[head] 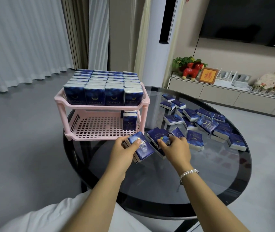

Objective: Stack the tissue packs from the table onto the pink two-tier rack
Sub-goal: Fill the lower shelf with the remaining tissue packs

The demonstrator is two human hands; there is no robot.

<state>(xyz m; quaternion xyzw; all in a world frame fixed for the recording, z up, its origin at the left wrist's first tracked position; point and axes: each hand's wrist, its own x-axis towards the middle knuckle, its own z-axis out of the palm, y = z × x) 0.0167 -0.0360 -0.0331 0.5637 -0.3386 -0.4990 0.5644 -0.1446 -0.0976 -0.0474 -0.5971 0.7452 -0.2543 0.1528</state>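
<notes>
A pink two-tier rack (61, 99) stands at the left of a round dark glass table (200, 190). Its top tier is packed with several upright blue tissue packs (95, 97). On the lower tier a short row of packs (129, 121) stands at the right end. My left hand (121, 152) grips a small stack of blue packs (141, 146) just in front of the rack's lower tier. My right hand (177, 149) pinches another blue pack (158, 136) lying on the table. Several loose packs (205, 124) lie scattered to the right.
Most of the lower tier's pink grid (98, 126) is bare. A white cabinet (217, 92) with ornaments stands behind the table, a dark TV (247, 19) above it. Curtains hang at the back left. My white clothing shows at the bottom edge.
</notes>
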